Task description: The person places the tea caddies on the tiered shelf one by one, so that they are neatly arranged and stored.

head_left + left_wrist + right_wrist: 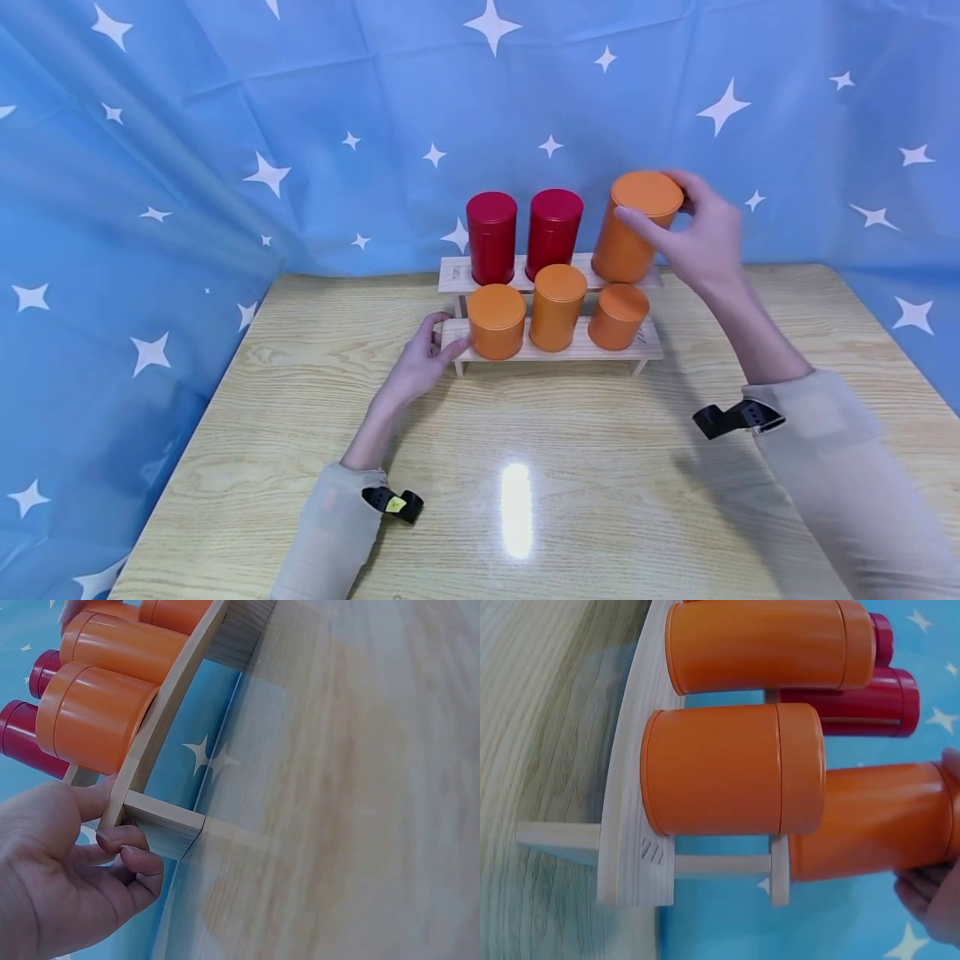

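My right hand (701, 229) grips a large orange canister (626, 242) near its lid, thumb in front and fingers behind. That canister's base is at the right end of the upper step of a two-step wooden rack (480, 352); in the right wrist view its lower end is partly hidden. At the rack's left end, my left hand (82, 862) pinches the lower board, thumb above and fingers curled beneath. Two red canisters (492, 242) (555, 237) stand on the upper step. Along the lower step are a wide orange canister (497, 325), a taller one (557, 310) and a small one (618, 318).
The rack stands toward the back of a wood-grain table (570, 467). Behind it and along the left hangs a blue cloth (315, 100) with white stars. Each sleeve cuff bears a black wrist device (738, 418).
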Motion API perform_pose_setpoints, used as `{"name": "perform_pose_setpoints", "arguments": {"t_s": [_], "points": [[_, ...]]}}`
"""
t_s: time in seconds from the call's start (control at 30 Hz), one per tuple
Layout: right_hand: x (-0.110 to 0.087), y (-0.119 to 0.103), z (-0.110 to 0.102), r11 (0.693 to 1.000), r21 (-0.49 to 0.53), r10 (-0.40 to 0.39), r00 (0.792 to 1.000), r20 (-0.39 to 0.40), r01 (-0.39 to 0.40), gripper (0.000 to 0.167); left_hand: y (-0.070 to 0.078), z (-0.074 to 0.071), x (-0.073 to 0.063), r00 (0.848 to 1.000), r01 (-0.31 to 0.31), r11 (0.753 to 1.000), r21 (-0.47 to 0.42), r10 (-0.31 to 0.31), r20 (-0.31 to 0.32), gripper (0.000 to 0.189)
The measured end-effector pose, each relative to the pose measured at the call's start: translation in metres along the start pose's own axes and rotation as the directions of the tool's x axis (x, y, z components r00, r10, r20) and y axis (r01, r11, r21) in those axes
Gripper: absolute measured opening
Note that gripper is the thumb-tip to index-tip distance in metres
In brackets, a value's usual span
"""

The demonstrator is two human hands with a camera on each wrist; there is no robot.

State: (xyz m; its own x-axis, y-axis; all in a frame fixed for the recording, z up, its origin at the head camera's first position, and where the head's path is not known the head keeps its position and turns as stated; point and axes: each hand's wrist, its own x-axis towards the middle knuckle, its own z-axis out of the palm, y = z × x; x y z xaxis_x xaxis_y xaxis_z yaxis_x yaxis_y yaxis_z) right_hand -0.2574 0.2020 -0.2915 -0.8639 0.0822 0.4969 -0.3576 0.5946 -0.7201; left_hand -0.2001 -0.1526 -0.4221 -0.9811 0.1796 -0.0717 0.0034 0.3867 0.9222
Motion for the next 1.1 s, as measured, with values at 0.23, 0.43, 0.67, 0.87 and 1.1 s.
{"name": "perform_pose_setpoints", "arguments": {"t_s": [0.23,0.43,0.67,0.87,1.1], "points": [[0.002,-0.003,0.005,0.999,0.007,0.04,0.998,0.038,-0.041,0.062,0.0,0.001,-0.001,1.0,0.004,1.0,-0.01,-0.004,0.002,0.058],[0.004,-0.001,0.007,0.999,0.011,0.048,0.997,0.068,-0.049,0.063,0.001,0.0,-0.002,1.0,0.006,1.0,-0.001,-0.006,0.004,0.058],[0.005,-0.003,0.004,0.998,0.008,0.061,0.984,0.166,-0.063,0.067,0.001,0.0,-0.002,1.0,0.012,1.0,0.006,-0.012,-0.005,0.06],[0.0,-0.001,-0.002,0.996,0.018,0.074,0.957,0.279,-0.082,0.075,0.001,0.0,-0.003,1.0,0.017,1.0,0.012,-0.018,0.001,0.061],[-0.009,0.006,-0.007,0.996,0.063,0.043,0.943,0.329,-0.067,0.074,0.0,-0.006,-0.004,1.0,-0.006,1.0,0.002,0.006,0.021,0.057]]}}
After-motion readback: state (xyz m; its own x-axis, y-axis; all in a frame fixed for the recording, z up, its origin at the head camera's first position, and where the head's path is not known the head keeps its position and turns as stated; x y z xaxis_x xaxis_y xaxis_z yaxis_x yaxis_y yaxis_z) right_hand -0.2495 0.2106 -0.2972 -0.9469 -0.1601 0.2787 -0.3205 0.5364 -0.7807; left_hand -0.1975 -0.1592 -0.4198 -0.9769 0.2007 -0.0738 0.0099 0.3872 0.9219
